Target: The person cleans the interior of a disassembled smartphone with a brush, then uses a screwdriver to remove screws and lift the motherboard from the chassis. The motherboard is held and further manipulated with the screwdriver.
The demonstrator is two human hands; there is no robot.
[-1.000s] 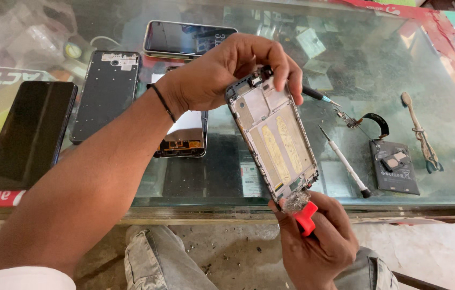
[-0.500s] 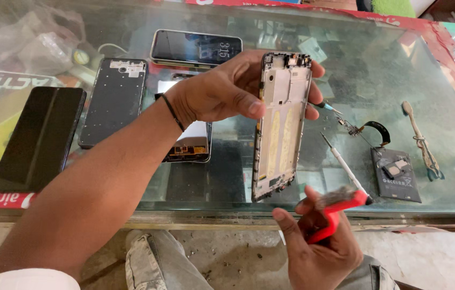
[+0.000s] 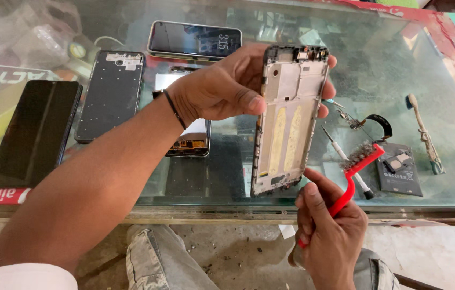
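My left hand (image 3: 226,88) grips the upper part of a bare phone frame (image 3: 290,119), a white-and-silver middle chassis with two yellow strips, held upright above the glass counter. My right hand (image 3: 328,233) is below it at the counter's front edge, closed around the red handle of a small wire-bristle brush (image 3: 360,161). The brush head points up and to the right, just clear of the frame's lower right corner. My right thumb nearly touches the frame's bottom edge.
On the glass counter (image 3: 410,70) lie a lit phone (image 3: 195,40), a dark back panel (image 3: 111,92), a black phone (image 3: 35,131), an opened phone (image 3: 188,140), a screwdriver (image 3: 345,161), a black battery (image 3: 398,169), a flex cable (image 3: 372,122) and an old toothbrush (image 3: 425,134).
My left hand turned the frame from tilted to upright and lifted it. My right hand drew the red brush away from the frame's bottom end and out to the right.
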